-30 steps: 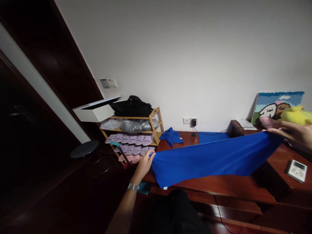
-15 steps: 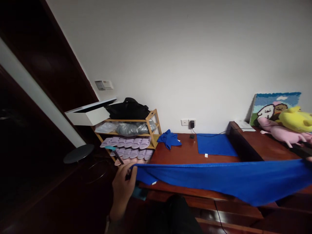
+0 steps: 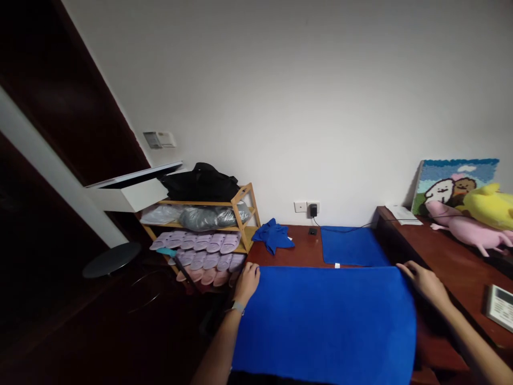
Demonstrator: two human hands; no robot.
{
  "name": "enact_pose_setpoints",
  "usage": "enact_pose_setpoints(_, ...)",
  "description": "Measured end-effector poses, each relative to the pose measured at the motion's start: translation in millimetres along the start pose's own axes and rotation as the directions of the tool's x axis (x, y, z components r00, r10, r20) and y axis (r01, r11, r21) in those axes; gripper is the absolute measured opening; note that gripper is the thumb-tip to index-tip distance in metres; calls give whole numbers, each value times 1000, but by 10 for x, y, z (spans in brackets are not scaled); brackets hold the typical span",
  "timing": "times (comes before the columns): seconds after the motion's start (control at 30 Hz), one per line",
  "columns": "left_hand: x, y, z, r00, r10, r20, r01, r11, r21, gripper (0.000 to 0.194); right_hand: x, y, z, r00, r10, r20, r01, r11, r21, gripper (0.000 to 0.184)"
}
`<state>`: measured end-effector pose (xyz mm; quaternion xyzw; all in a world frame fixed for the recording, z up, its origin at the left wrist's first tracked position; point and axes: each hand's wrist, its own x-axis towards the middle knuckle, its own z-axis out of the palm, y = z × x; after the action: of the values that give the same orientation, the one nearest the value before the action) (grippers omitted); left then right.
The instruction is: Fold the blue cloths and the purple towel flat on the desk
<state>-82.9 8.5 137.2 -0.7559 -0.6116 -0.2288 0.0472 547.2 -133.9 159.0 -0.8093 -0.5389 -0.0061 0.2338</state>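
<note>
A blue towel (image 3: 326, 321) is stretched flat between my two hands, its far edge straight and its near part hanging toward my body. My left hand (image 3: 247, 279) pinches the far left corner, a band round its wrist. At the far right corner, my right hand (image 3: 425, 283) grips the cloth between thumb and fingers. Beyond it, a second blue towel (image 3: 352, 246) lies flat on the reddish-brown table (image 3: 306, 248), a white tag at its front edge. A crumpled blue towel (image 3: 273, 236) lies at the table's far left.
Left of the table stands a wooden rack (image 3: 244, 214) with purple slippers (image 3: 216, 241) and a black bag (image 3: 202, 184). A round stool (image 3: 112, 259) is farther left. A raised surface on the right carries a pink plush toy (image 3: 465, 224) and a calculator (image 3: 500, 307). A charger cable (image 3: 340, 230) crosses the back.
The held towel went from a narrow, sagging strip to a wide, spread sheet. My left hand moved right, and my right hand came in from the right edge.
</note>
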Motion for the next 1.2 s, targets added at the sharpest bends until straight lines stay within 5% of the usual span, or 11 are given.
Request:
enact_pose_setpoints(0.1,107,23,535,998,-30,50,31,1000,-5,30,186,-94,620,982,93,167,-109,991,84,55)
enact_pose_setpoints(0.2,57,-21,955,996,-54,74,55,998,-6,40,161,-141,1141,987,151,64,-154,987,52,62)
enact_pose_setpoints(0.37,-123,-332,1471,995,20,98,-24,999,41,48,-317,-86,1801,996,-88,34,90,992,-89,68)
enact_pose_setpoints(0.53,-37,-526,1604,982,20,187,-43,992,119,52,-783,-2,2111,980,-70,188,120,955,-271,68)
enact_pose_setpoints(0.73,99,-526,1487,975,28,222,-53,993,108,53,-737,-240,2009,989,14,146,46,915,-401,65)
enact_pose_setpoints(0.87,-12,-490,1466,992,57,114,-67,994,88,53,-613,-754,1988,974,-193,121,220,935,-278,61)
enact_pose_setpoints(1.07,-128,-447,1490,977,54,206,-71,995,73,53,-520,-2111,2298,834,-465,298,436,885,161,58)
enact_pose_setpoints(1.2,-57,-486,1467,972,48,228,-62,997,55,53,-477,-2734,2540,770,-475,426,419,880,223,63)
